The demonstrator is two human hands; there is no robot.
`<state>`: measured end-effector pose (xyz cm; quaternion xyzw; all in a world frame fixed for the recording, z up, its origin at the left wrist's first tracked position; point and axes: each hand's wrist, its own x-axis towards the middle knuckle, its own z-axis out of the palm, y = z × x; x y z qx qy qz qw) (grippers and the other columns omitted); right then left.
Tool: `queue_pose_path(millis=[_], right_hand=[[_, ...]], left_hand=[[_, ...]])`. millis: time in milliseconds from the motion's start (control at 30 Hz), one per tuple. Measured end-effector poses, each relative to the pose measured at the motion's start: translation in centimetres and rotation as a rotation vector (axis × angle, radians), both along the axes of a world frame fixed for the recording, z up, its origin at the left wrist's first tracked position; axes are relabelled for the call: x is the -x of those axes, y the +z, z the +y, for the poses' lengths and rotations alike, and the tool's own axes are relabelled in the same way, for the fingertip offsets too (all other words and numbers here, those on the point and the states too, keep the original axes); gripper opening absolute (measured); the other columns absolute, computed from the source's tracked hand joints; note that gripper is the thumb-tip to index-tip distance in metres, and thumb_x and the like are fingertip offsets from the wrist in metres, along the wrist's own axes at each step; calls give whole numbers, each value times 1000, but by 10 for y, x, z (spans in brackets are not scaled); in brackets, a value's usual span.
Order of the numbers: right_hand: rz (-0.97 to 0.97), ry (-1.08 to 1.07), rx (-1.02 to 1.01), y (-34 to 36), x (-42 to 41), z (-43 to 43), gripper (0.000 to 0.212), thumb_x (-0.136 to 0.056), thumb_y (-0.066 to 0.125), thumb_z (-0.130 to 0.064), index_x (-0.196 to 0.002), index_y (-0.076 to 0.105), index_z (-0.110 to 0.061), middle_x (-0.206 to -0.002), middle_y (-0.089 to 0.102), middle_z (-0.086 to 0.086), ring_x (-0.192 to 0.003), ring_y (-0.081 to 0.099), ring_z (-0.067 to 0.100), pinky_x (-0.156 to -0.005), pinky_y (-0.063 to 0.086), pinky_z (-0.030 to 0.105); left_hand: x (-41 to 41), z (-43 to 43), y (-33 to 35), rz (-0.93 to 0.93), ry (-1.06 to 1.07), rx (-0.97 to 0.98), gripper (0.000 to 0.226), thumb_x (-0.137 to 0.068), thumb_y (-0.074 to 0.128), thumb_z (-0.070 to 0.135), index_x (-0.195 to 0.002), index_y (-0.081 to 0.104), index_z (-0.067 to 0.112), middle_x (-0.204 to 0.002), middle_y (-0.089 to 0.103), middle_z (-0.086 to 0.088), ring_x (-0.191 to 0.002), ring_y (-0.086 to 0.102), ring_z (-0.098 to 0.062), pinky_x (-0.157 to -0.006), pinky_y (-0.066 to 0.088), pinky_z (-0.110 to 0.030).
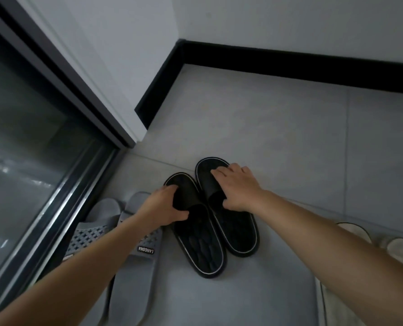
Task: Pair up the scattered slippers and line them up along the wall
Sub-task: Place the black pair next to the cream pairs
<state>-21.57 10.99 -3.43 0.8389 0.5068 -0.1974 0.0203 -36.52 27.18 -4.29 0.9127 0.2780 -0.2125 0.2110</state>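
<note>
The black slippers (205, 245) sat paired but well short of the wall (289, 24), left hand (165, 205) curled round one strap, right hand (240, 187) pinching the other between spread fingers and thumb, while grey slippers (134, 278) and pale slippers (400, 250) apparently awaited lining up.

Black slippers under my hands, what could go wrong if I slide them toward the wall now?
The right black slipper, held by your right hand, sits nearer the black baseboard than the left black slipper in your left hand, so the pair may end up staggered. Your left forearm crosses the grey slippers; sliding forward could knock that pair askew.
</note>
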Motion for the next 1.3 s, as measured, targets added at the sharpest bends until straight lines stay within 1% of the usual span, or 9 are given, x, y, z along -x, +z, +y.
queue_pose_path(millis=[133,200,333,467,667,767,933,1133,1300], right_hand=[[7,-64,-1,-1,-3,-28,73,-65,67,-44,-127,43,-14,-126,42,8,-117,35,27,-96,30,35],[26,-112,6,0,-3,-56,75,-58,65,-53,-120,47,-15,-119,44,5,-112,37,25,-95,32,35],[100,-247,4,1,7,-109,80,-55,61,-58,-122,43,-19,-119,52,4,-112,50,27,-93,38,35],[165,-322,6,4,14,-144,81,-55,59,-57,-126,38,-23,-119,57,2,-109,56,24,-90,42,34],[147,-334,1,-2,22,-168,79,-56,59,-60,-124,40,-22,-118,55,1,-112,53,24,-93,41,36],[161,-329,-10,-5,24,-173,87,-57,59,-65,-130,36,-23,-125,49,2,-119,47,24,-97,38,37],[176,-296,35,-6,24,-178,104,-59,61,-69,-143,19,-23,-137,37,5,-127,38,28,-104,36,41],[156,-291,45,-5,26,-180,98,-67,62,-64,-143,20,-19,-137,38,9,-126,39,30,-103,38,41],[151,-296,47,-4,27,-180,99,-69,60,-66,-144,18,-18,-137,39,10,-127,38,29,-104,38,41]], left_hand=[[-12,-9,0,-90,-107,102,93,-60,77,42,-141,37,19,-135,48,-5,-125,45,-23,-101,38,-28],[-21,-23,1,-102,-196,136,93,-60,78,39,-141,38,17,-133,49,-6,-123,46,-23,-101,37,-26],[-38,-55,0,-88,-353,176,93,-60,77,37,-140,38,15,-131,49,-7,-120,47,-23,-102,37,-27],[-48,-77,2,-54,-407,202,93,-59,76,37,-141,36,18,-131,47,-2,-120,46,-20,-102,41,-31],[-53,-101,1,20,-493,184,93,-60,74,37,-142,33,20,-134,43,-1,-123,42,-19,-103,39,-30],[-53,-101,-2,50,-526,126,95,-63,73,39,-144,29,20,-141,38,0,-128,38,-19,-107,36,-32],[-45,-114,-5,55,-563,37,110,-61,68,64,-149,12,29,-152,24,4,-139,23,-18,-111,33,-37],[-47,-125,-3,50,-562,-41,112,-61,65,72,-149,11,28,-149,27,2,-138,25,-20,-108,37,-41],[-46,-123,-4,36,-555,-57,108,-63,62,74,-149,14,31,-145,31,5,-136,28,-18,-107,39,-37]])
